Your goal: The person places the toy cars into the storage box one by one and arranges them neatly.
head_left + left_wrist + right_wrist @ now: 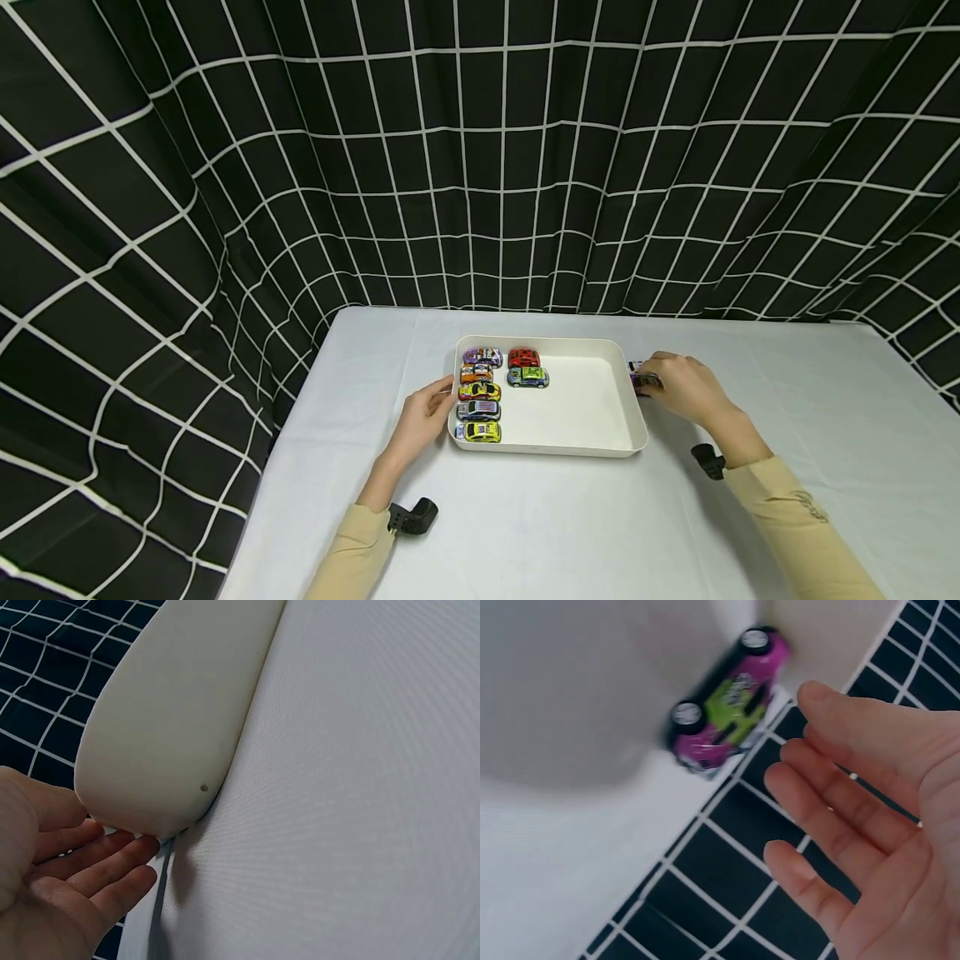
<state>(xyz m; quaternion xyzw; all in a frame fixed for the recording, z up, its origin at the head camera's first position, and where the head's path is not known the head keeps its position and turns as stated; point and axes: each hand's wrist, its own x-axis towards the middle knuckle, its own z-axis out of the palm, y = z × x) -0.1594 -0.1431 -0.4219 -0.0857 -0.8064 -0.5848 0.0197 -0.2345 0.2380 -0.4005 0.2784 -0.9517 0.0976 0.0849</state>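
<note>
A white tray lies on the table with several toy cars inside. One column of cars, including a yellow car, runs down its left side; a red car and a green-and-blue car sit beside that column. My left hand touches the tray's left end with its fingertips, as the left wrist view shows. Outside the right wall stands a purple-and-green toy car. My right hand is beside this car, its fingers loosely bent and apart from it in the right wrist view.
A white cloth covers the table. Black curtains with a white grid hang behind and at the sides. Part of another small item shows by the tray's right wall, mostly hidden by my right hand.
</note>
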